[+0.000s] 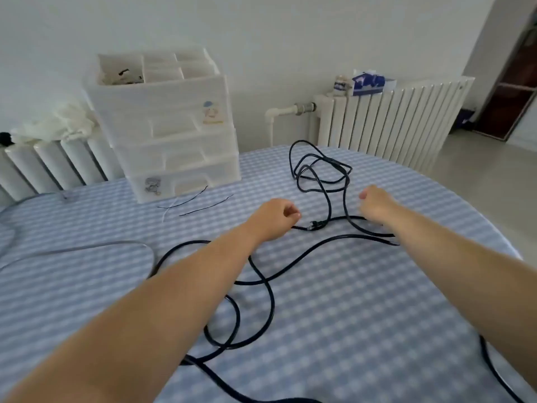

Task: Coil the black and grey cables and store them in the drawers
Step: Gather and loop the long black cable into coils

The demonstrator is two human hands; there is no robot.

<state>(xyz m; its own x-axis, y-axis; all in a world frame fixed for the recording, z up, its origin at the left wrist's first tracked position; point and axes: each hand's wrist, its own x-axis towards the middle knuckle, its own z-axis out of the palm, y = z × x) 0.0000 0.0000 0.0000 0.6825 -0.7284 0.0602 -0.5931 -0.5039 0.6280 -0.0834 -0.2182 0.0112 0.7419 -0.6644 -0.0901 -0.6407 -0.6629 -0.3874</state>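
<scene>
A long black cable (271,298) sprawls in loose loops over the checked tablecloth, with a tangled bunch (319,170) at the far side. Its plug end (313,226) lies between my two hands. My left hand (273,219) is curled, and the cable runs out from under its fingers just left of the plug. My right hand (374,207) is curled over the same cable to the right of the plug. A grey cable (116,243) curves across the table's left side. The translucent white drawer unit (174,135) stands at the back left with its drawers closed.
Two thin black ties (203,204) and a white one lie in front of the drawers. The unit's open top tray (151,68) holds small items. Radiators stand behind the round table (377,315), the right one bearing a blue box (370,82). The floor opens to the right.
</scene>
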